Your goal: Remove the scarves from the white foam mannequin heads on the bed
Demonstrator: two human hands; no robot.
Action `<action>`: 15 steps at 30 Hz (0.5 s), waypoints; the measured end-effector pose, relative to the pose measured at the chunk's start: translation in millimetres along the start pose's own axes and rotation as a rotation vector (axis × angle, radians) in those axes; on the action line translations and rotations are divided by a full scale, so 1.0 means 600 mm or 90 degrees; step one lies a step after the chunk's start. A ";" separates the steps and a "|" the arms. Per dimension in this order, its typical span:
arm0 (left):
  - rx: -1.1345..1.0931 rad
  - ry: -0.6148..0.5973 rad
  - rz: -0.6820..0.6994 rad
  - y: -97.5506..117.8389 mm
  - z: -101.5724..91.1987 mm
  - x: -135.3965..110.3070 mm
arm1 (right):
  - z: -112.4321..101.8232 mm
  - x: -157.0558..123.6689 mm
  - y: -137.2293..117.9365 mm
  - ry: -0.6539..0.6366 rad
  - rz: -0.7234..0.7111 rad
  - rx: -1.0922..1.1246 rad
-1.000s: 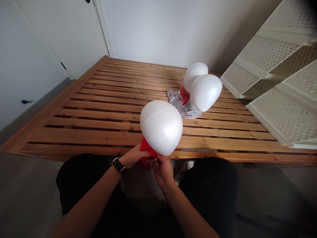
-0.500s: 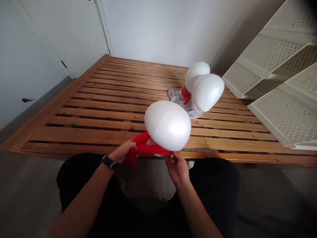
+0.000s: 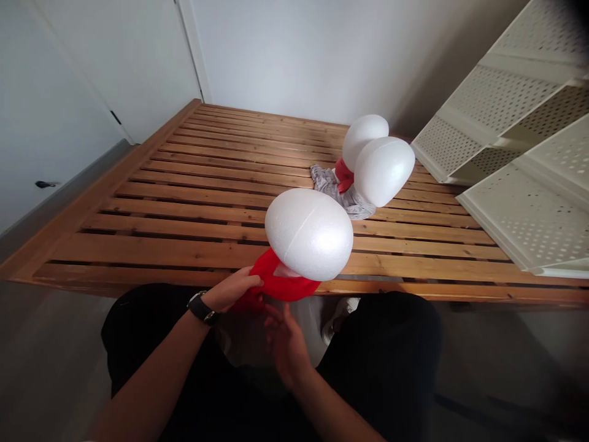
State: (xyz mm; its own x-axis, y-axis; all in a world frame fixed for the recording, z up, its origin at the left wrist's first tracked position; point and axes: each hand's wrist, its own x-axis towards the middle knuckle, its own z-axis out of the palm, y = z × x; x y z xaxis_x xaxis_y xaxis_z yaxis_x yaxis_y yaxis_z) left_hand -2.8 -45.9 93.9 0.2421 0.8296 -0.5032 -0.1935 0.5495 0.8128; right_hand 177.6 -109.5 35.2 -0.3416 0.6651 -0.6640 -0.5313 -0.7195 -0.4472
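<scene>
A white foam mannequin head (image 3: 309, 233), seen from above, stands at the front edge of the slatted wooden bench. Wrapped around its neck is a red scarf (image 3: 288, 288), whose loose part hangs down beside my left hand. My left hand (image 3: 230, 288), with a watch on the wrist, pinches the scarf left of the neck. Below the scarf, my right hand (image 3: 288, 344) is apart from the head with its fingers spread, slightly blurred. Whether its fingertips touch the hanging cloth is hard to see.
Two more foam heads (image 3: 384, 172) stand farther back on the bench (image 3: 184, 215), with red cloth and a crumpled grey cloth (image 3: 326, 182) at their bases. White perforated shelves (image 3: 515, 209) border the right side. A wall (image 3: 276, 55) closes off the back.
My right hand has let go of the scarf at the right of the neck and moved down and left. My left hand keeps its hold; the scarf now hangs lower in front.
</scene>
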 end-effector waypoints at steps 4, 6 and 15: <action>0.129 -0.067 0.009 0.005 0.011 -0.009 | 0.050 0.018 0.000 -0.008 -0.050 -0.015; 0.162 -0.062 0.028 0.002 0.012 -0.008 | 0.066 0.029 -0.007 0.029 -0.091 -0.009; 0.137 0.039 0.039 -0.005 -0.003 0.007 | 0.022 0.013 -0.051 0.092 -0.189 0.090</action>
State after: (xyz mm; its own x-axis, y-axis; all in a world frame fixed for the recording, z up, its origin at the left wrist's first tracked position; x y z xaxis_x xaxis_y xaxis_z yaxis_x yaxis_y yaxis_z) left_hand -3.0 -44.1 88.8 0.1766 0.8685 -0.4631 0.0030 0.4700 0.8827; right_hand 181.0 -79.6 51.3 -0.0486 0.7992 -0.5992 -0.6961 -0.4573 -0.5535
